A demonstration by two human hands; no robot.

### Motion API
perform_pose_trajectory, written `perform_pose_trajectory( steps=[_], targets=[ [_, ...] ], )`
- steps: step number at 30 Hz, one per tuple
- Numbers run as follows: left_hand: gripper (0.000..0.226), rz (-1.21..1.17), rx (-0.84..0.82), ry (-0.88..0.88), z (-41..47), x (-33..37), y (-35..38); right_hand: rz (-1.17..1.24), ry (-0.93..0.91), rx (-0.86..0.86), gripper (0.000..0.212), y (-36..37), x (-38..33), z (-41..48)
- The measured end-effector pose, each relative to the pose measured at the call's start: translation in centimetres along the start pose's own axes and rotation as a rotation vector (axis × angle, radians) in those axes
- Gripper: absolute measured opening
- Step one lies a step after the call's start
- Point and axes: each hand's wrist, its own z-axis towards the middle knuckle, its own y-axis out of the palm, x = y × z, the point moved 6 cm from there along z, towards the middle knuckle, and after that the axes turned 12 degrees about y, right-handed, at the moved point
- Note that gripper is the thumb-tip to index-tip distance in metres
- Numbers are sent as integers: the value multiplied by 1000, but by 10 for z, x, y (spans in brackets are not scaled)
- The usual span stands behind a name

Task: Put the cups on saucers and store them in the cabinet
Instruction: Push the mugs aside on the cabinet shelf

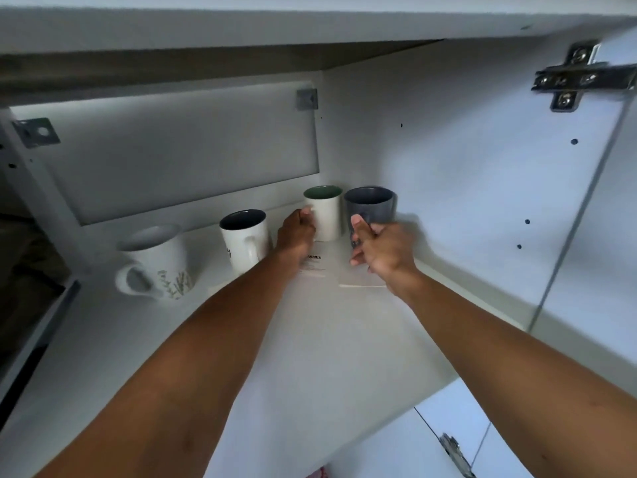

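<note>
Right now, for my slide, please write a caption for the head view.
In the cabinet, the left hand grips the green-lined white cup and the right hand grips the grey cup beside it.

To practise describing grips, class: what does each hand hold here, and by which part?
The left hand grips the green-lined white cup at its left side; the right hand grips the grey cup low at its front. Handles are hidden.

Pretty clearly a home kitchen imo: you're looking into a white wall cabinet point(448, 150) with a metal door hinge point(572, 77), shelf-pin holes point(527, 221) down the side wall, and four mismatched mugs point(244, 236) lined up on the shelf point(310, 339).
</note>
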Motion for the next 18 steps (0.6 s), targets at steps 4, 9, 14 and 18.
perform_pose_trajectory(
  steps=[4,9,14,18],
  targets=[
    [42,11,-35,16,-4,18,1,-5,-23,-34,46,6,-1,4],
    [46,-21,-37,-2,6,14,2,-148,-116,-85,37,8,5,8],
    [45,102,-77,-2,3,5,0,-251,-148,-77,33,-1,5,6],
    [34,217,-42,73,-7,14,-7,-566,-216,-74,40,-10,4,-7]
  ],
)
